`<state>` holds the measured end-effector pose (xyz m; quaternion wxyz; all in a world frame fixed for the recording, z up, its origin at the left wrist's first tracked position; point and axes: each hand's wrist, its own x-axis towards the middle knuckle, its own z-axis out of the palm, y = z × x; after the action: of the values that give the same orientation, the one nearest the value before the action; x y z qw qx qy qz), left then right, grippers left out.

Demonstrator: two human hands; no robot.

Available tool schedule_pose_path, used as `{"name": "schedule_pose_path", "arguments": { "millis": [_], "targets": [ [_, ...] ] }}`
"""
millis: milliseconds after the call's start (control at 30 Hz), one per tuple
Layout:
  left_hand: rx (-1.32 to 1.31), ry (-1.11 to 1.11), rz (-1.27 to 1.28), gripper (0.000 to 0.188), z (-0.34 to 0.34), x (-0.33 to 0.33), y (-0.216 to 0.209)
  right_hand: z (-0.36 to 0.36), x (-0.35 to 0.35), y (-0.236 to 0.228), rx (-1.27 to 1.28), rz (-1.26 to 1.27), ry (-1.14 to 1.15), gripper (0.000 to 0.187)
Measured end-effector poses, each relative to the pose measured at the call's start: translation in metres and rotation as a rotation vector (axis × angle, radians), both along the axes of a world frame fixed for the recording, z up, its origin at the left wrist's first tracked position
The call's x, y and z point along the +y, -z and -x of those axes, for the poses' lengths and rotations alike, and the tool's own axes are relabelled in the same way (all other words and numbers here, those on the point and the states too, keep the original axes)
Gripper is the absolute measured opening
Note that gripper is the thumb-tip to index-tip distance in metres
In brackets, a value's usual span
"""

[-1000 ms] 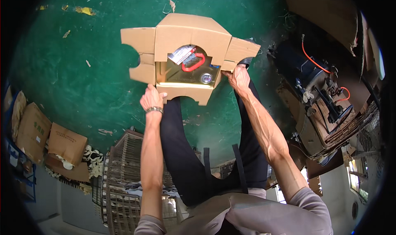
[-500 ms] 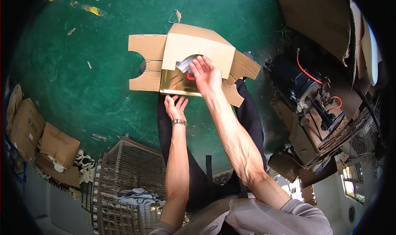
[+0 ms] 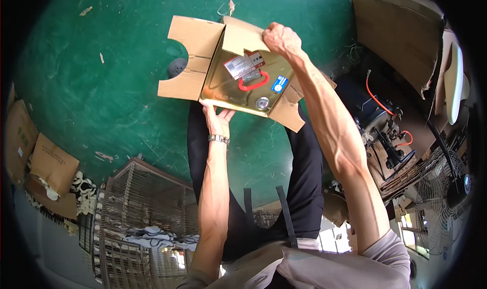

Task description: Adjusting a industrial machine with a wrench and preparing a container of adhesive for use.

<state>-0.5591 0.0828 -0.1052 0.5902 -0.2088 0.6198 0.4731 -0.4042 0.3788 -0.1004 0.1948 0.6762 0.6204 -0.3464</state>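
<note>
A brown cardboard box (image 3: 195, 81) lies opened in front of my legs, its side flaps spread left and right. Inside it sits a gold metal can (image 3: 223, 81) with a red carrying handle (image 3: 255, 84), a round silver cap (image 3: 262, 103), a blue sticker (image 3: 279, 84) and a white-and-red label (image 3: 238, 66). My right hand (image 3: 282, 38) is closed around the edge of the far flap (image 3: 242, 37), at its right end, folding it back from the can. At the near left corner, my left hand (image 3: 218, 120) holds the box's near edge, fingers partly beneath it.
On the right stand a machine with orange hoses (image 3: 388, 132), a large cardboard sheet (image 3: 395, 35) and a wire-caged fan (image 3: 439, 203). A slatted wooden crate (image 3: 147, 213) is at the lower left, beside cardboard cartons (image 3: 53, 162). The floor (image 3: 122, 96) is green.
My right hand has moved up and right and taken hold of the far flap, which is now folded back. More of the gold can shows. The box is tilted differently; my left hand stays at its near edge.
</note>
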Motion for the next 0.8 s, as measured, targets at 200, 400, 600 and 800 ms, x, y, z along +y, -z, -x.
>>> {"name": "schedule_pose_path", "arguments": {
  "millis": [200,400,600,800],
  "targets": [
    [-0.047,-0.078,0.137,0.095,0.008,-0.014,-0.007,-0.017,-0.061,-0.017,0.42,-0.55,0.397,0.013],
    [-0.035,-0.018,0.069,0.086,-0.014,0.002,-0.013,-0.011,-0.1,-0.07,0.617,-0.417,-0.148,0.022],
    [-0.066,-0.005,0.015,0.093,0.003,0.001,-0.008,0.033,-0.019,-0.008,0.348,-0.578,0.045,0.027],
    [-0.257,-0.077,-0.04,0.103,-0.047,0.022,0.0,-0.05,0.046,0.065,0.135,0.07,-0.252,0.04]
  ]
}}
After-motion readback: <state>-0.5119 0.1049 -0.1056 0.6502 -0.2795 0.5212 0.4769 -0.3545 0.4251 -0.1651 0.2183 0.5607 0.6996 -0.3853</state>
